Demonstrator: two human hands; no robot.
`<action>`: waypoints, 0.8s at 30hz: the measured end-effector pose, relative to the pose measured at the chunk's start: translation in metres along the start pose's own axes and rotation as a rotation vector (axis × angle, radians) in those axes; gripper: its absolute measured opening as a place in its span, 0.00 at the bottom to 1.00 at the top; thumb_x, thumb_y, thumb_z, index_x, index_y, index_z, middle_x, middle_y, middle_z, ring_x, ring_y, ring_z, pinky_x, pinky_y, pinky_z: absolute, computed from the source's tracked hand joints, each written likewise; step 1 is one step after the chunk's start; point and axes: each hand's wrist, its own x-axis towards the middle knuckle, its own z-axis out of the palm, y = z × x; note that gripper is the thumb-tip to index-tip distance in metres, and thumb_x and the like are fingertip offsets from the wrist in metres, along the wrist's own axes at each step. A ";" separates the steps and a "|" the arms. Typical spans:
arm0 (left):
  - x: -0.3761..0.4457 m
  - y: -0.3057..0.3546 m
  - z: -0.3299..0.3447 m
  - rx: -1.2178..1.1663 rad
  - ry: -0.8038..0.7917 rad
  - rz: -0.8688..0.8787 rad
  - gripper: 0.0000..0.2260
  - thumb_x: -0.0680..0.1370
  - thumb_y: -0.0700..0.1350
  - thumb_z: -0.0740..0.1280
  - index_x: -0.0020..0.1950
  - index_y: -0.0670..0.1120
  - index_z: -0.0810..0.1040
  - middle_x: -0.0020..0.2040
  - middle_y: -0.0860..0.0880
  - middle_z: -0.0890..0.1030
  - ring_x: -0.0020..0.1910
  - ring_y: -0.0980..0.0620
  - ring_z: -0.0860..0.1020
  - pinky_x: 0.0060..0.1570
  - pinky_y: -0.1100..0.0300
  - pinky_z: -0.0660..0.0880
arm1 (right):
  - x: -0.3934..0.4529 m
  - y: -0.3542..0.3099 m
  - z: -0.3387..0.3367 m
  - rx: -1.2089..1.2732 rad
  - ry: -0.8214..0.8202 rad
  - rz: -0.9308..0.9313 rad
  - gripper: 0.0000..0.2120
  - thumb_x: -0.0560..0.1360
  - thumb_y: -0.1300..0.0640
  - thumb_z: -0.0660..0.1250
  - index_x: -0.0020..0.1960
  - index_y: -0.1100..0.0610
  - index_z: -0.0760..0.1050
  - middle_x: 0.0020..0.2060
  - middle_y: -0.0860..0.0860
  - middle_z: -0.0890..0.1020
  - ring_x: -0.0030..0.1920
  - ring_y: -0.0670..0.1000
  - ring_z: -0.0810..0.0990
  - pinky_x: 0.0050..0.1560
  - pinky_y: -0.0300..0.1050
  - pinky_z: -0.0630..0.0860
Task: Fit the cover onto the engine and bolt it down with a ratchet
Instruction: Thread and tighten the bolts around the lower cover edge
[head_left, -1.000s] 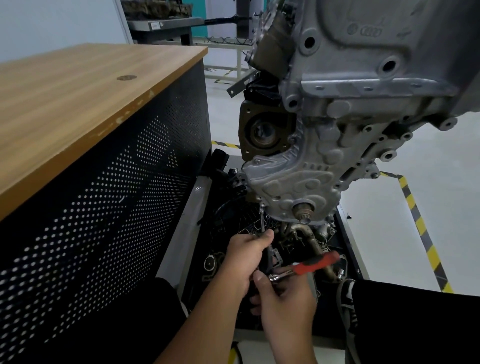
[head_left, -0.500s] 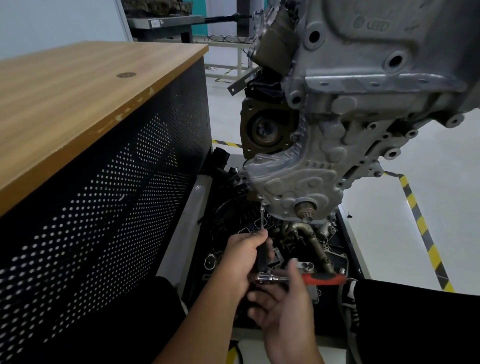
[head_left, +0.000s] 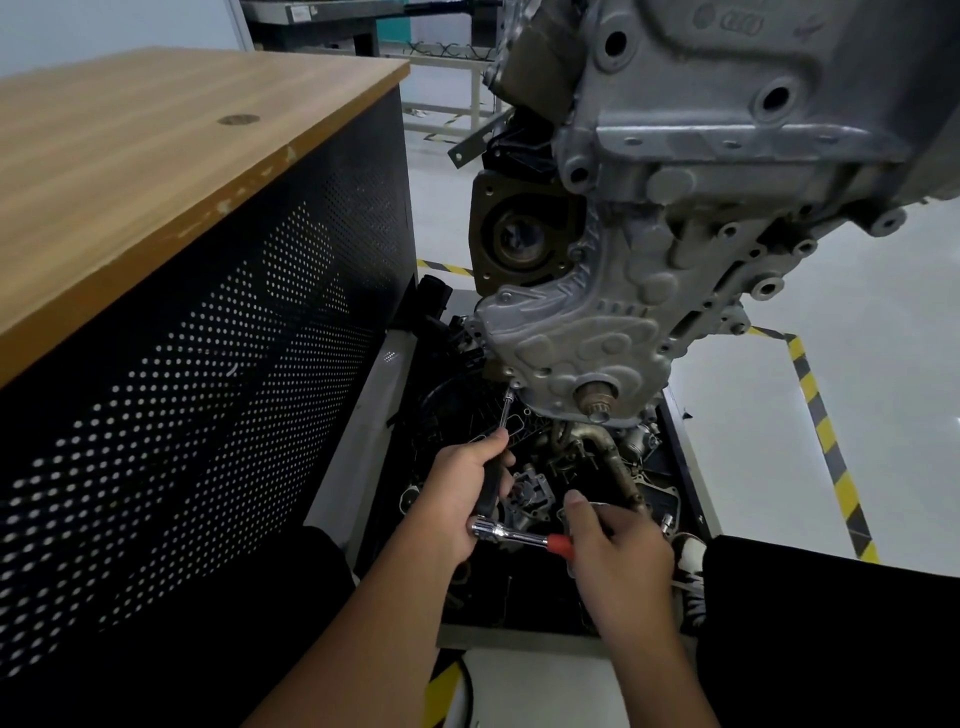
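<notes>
- Workshop floor, worktop (head_left: 156, 156) at upper left; engine (head_left: 727, 156) hangs upper right.
- Cover (head_left: 566, 332) already sits on the engine, centre frame.
- Left hand (head_left: 462, 488) grips the extension; right hand (head_left: 618, 561) grips the ratchet (head_left: 511, 532) — socket on a lower-left bolt.
- Bolting appears underway; other bolts' state unclear.

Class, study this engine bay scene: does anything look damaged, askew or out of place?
Only minor wear: the wooden worktop's front edge is chipped, with pale patches in the veneer. The ratchet and its extension sit squarely on the cover bolt.
</notes>
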 end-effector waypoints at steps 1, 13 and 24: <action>0.001 0.000 0.000 -0.007 -0.005 -0.015 0.17 0.78 0.57 0.70 0.36 0.46 0.79 0.28 0.47 0.74 0.21 0.53 0.68 0.21 0.62 0.65 | 0.001 0.006 0.003 0.026 -0.008 0.037 0.22 0.78 0.42 0.67 0.29 0.53 0.78 0.25 0.51 0.81 0.22 0.48 0.76 0.23 0.41 0.71; 0.002 0.000 0.013 0.096 0.171 0.047 0.17 0.74 0.56 0.74 0.45 0.42 0.81 0.29 0.48 0.78 0.24 0.54 0.75 0.37 0.57 0.71 | 0.000 0.034 0.035 0.446 -0.098 0.579 0.10 0.76 0.53 0.71 0.40 0.58 0.80 0.23 0.50 0.74 0.23 0.50 0.68 0.28 0.42 0.65; 0.002 -0.006 0.019 -0.112 0.097 -0.056 0.16 0.69 0.57 0.78 0.39 0.45 0.81 0.29 0.47 0.78 0.24 0.51 0.74 0.32 0.61 0.71 | -0.015 -0.055 0.009 0.815 0.244 0.365 0.15 0.74 0.47 0.72 0.36 0.55 0.73 0.26 0.48 0.72 0.26 0.48 0.70 0.29 0.44 0.70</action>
